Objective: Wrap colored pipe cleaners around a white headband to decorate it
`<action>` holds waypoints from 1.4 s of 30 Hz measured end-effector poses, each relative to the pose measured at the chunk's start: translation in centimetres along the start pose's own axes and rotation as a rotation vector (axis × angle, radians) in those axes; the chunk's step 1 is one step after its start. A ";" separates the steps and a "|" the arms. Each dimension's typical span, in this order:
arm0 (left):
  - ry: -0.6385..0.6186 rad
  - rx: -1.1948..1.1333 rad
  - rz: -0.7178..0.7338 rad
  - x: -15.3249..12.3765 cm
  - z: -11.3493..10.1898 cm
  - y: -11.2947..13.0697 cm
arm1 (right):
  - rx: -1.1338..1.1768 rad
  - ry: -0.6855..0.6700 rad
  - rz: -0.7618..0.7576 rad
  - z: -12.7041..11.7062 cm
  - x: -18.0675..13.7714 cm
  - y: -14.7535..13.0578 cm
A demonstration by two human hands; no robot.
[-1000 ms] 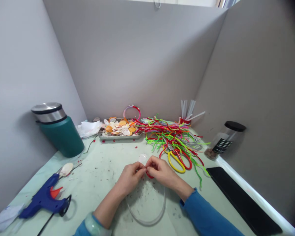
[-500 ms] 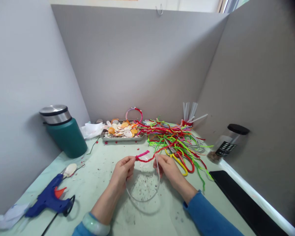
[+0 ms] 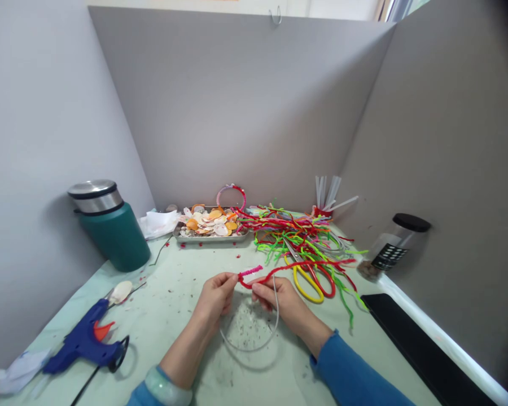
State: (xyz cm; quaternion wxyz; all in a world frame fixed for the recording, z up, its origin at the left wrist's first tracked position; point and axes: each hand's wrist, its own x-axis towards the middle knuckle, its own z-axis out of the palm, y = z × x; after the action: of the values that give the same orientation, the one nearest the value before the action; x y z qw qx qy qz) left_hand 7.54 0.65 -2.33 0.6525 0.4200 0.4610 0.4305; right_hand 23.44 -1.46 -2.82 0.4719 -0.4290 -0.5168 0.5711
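A thin whitish ring (image 3: 254, 349) hangs between my hands above the table. My left hand (image 3: 215, 296) is closed in a pinch on the ring's left side, where fuzzy red and pink pipe cleaner meets it. A pink pipe cleaner end (image 3: 252, 270) sticks out past those fingertips. From there a red pipe cleaner (image 3: 305, 265) dips to my right hand (image 3: 277, 296), which pinches it between thumb and finger, and its free end reaches far to the right. The ring's right side passes by my right hand's fingers; whether they grip it is hidden.
Behind my hands stand a metal tray (image 3: 211, 239) of shells and a decorated ring (image 3: 231, 197). Scissors (image 3: 309, 282) lie against heaped pipe cleaners (image 3: 288, 225). At left are a green bottle (image 3: 114, 234) and a blue glue gun (image 3: 84, 338); at right, a jar (image 3: 392, 248) and glue sticks (image 3: 328, 194).
My right hand has moved left and slightly down, closer to my left hand. The red pipe cleaner's long end now stretches out to the right over the scissors.
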 end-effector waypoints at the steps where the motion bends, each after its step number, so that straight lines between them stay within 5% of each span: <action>1: 0.005 0.026 -0.008 0.0 0.1 0.0 | -0.026 0.001 -0.006 0.0 0.0 -0.1; 11: -0.051 0.124 -0.073 -0.1 0.3 -0.3 | -0.366 0.264 -0.368 -1.3 0.5 0.1; 15: -0.102 0.144 -0.094 -0.1 0.0 -0.3 | -0.419 0.260 -0.525 -1.9 0.5 -0.5; 23: -0.131 0.292 -0.084 -0.5 0.3 0.1 | -0.226 -0.237 -0.206 -3.6 0.1 -1.4; 28: -0.192 0.506 -0.017 -0.4 0.2 -0.2 | -0.203 -0.374 -0.128 -4.3 -0.3 -2.0; 35: -0.292 0.685 0.183 -0.3 0.4 -1.0 | -0.214 -0.300 -0.035 -2.6 -0.5 -1.5; 42: -0.335 0.649 0.223 -0.8 0.7 -0.7 | -0.114 -0.044 -0.090 -2.0 0.2 -0.7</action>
State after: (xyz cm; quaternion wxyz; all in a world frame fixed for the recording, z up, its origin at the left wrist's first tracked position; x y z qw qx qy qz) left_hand 8.15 -0.41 -2.66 0.5011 0.7169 0.4117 0.2558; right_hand 25.42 -0.92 -2.31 0.4606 -0.4188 -0.5776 0.5281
